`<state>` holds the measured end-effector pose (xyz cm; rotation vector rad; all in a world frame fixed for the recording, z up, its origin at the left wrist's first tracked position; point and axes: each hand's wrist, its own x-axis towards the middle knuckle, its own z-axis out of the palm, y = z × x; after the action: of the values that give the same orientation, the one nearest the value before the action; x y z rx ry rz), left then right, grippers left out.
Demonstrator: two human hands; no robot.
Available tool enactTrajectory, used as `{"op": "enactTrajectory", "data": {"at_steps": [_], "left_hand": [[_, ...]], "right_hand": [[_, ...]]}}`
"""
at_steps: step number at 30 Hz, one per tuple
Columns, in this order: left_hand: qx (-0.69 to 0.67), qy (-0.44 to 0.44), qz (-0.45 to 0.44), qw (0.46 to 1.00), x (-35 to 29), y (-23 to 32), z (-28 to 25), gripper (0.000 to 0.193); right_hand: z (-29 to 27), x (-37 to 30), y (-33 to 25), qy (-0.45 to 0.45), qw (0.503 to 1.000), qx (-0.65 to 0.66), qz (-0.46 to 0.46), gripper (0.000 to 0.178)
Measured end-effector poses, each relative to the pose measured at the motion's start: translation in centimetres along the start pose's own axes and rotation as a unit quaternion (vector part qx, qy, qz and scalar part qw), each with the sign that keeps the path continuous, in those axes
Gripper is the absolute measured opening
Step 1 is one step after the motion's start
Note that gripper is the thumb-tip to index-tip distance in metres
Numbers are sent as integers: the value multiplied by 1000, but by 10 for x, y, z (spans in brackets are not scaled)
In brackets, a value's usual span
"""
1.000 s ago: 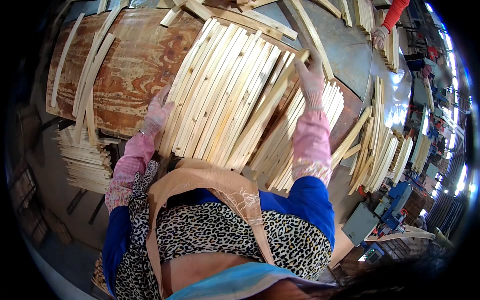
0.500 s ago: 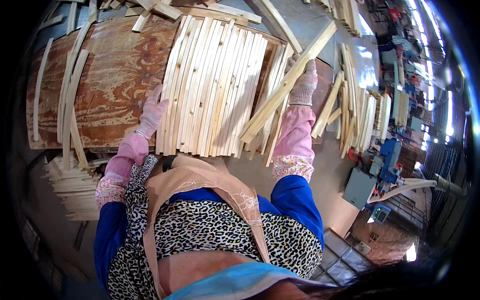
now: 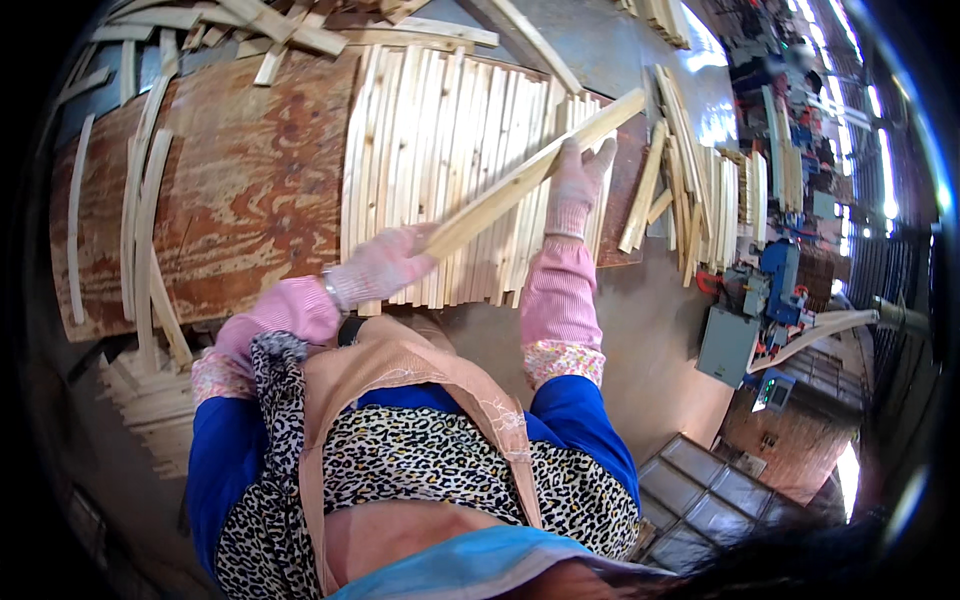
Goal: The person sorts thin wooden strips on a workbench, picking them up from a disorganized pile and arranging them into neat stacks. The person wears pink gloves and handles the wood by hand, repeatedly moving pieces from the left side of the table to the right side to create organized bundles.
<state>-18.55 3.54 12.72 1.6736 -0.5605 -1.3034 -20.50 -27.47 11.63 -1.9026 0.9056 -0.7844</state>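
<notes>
A long pale wooden strip [image 3: 510, 190] lies slantwise above a row of wooden strips [image 3: 430, 130] set side by side. My left hand [image 3: 385, 265], in a light knitted glove, has its fingers at the near, lower end of the slanted strip and grips it there. Farther up, my gloved right hand [image 3: 576, 190] holds the same strip from its near side, with one finger across the edge and another standing apart. Part of each grip is hidden by the glove or the wood. Beneath both hands is the row on a reddish-brown board [image 3: 250, 190].
Several loose strips [image 3: 148, 220] lie on the board's left part. A jumbled wood pile [image 3: 285, 30] is at the far left. More strips [image 3: 680, 170] lean at the right, near a grey box [image 3: 722, 345] and machinery. A strip stack [image 3: 150, 410] sits below the board's left end.
The slanted strip has moved left and nearer, over the row. My left hand has shifted right from the row's left edge to the strip's lower end. My right hand has moved left with it.
</notes>
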Motion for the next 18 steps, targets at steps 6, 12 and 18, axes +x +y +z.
{"op": "enactTrajectory", "data": {"at_steps": [6,12,18], "left_hand": [[197,-39,93,975,-13,-17,-58,52],[74,271,191,941,50,12,-85,48],[143,309,38,940,147,23,-112,51]], "right_hand": [[-97,-38,-67,-444,604,-588,-302,73],[-109,-80,-14,-408,806,-429,7,53],[-59,-60,74,-110,879,-450,112,44]]}}
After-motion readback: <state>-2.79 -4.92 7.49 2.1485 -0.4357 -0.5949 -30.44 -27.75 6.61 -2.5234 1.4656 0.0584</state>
